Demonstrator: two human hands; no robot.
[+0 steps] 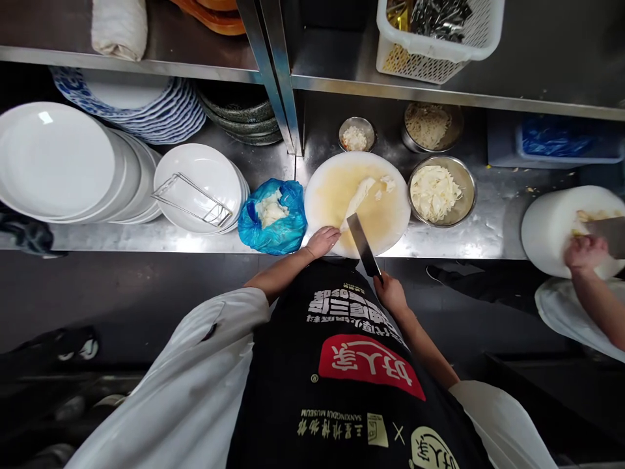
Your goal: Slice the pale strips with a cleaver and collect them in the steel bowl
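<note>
Two hands are seen at a round cutting board (325, 189), thick white plastic stained pale yellow, set along the near edge of a stainless-steel counter (493, 228). A long pale strip of food (361, 195) is laid aslant across the board's middle; small ragged scraps (388, 184) are scattered toward its far right edge. A flat rectangular cleaver (362, 241) is held in the right hand (390, 293), fingers closed round the handle, blade angled over the near edge; contact with the strip cannot be told. The left hand (323, 241) is rested at the near left edge, fingers bunched; whether anything is pinched cannot be told. By the left edge, a crinkled blue plastic bag (283, 242); by the right, a steel bowl (469, 198) heaped with thin pale slices (434, 193).
</note>
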